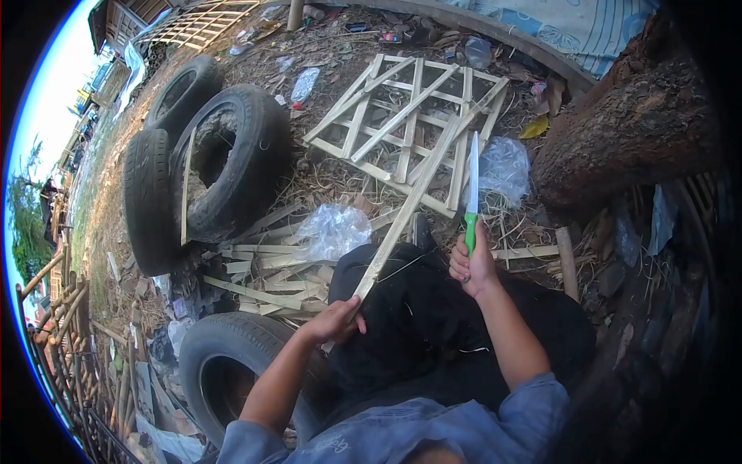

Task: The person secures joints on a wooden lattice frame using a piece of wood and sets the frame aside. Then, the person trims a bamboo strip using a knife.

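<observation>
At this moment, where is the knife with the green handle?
In the head view, the knife is in the right hand, to the right of the long pale strip.

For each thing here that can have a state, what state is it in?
Strip: held in left hand
Knife: unsheathed, held in right hand
Lattice: assembled, strips crossing
Plastic bag beside lattice: crumpled
Other plastic bag: crumpled
Nearest tyre: no wheel visible inside

Knife (472, 210): green handle (470, 232), silver blade (474, 174); strip (403, 216) and lattice (409, 127) pale tan. Trousers (402, 332) black, shirt (386, 429) grey-blue at 6 o'clock, tyres (263, 155) dark grey at 10. Leaf (534, 127) yellow at 2, cloth (572, 31) light blue, floral and striped, at 1.
</observation>
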### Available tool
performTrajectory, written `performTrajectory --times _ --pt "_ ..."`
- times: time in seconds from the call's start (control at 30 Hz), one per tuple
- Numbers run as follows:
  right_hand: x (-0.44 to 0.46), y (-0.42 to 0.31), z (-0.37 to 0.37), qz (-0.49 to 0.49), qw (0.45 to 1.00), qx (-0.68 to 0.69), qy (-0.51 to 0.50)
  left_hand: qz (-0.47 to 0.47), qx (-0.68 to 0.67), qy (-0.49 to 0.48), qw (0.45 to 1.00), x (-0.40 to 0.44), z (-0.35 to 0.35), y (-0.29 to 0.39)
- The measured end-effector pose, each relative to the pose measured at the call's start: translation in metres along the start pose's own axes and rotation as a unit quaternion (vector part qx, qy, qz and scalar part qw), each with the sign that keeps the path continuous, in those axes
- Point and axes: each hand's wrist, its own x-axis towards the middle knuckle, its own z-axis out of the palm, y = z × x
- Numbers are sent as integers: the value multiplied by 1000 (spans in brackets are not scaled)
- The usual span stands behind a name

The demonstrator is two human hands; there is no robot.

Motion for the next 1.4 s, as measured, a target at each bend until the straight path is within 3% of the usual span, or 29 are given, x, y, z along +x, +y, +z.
performTrajectory --times 0.03,0.07,0.1,0.17,0.2,0.27,0.3,0.53,0.57,0.63,0.73,0.8,0.83,0.9,0.97,1.03,1.17,1.23,1.27,1.4 --pt "-4 5 6 -57 992 -114 14 15 34 24 999 1 2 0" --pt "4 19 2 -217 931 -294 5 29 67 48 996 2 5 -1" --pt "6 20 6 -308 829 -466 -2 30 61 46 997 2 9 -1" --pt "-9 12 38 -292 751 -592 -5 64 108 92 988 0 17 1" --pt "-8 11 38 -290 748 -596 -12 58 103 95 988 0 19 3" --pt "-3 6 39 -302 537 -788 21 49 130 134 981 -1 28 5" --pt "2 -1 37 -289 502 -815 31 35 163 168 972 -3 32 7" --pt "30 -95 9 -236 549 -770 222 94 205 222 949 2 37 0" --pt "20 -95 20 -241 542 -775 216 116 201 225 946 5 37 -4" --pt "0 -75 40 -246 581 -761 151 114 192 231 947 3 41 -1" --pt "-3 -21 25 -256 540 -798 71 80 201 244 945 -1 50 -2" --pt "7 -16 20 -243 521 -814 85 100 232 283 925 -1 52 1" --pt "17 -23 14 -265 563 -772 127 101 226 283 927 -1 54 -1" --pt "25 -52 12 -219 576 -763 195 122 270 307 904 1 55 -4" --pt "24 -57 21 -223 582 -759 188 138 263 313 902 3 55 -9" --pt "15 -49 35 -214 651 -717 127 173 322 346 864 1 60 -11" --pt "-1 -17 38 -229 682 -694 35 164 329 361 857 -7 67 -8" --pt "-5 -26 27 -198 686 -696 82 170 360 390 830 -8 69 -9" --pt "-11 -29 23 -216 655 -716 107 165 366 394 827 -10 71 -8" --pt "-66 3 49 -236 628 -739 60 152 383 421 808 -18 82 -7"
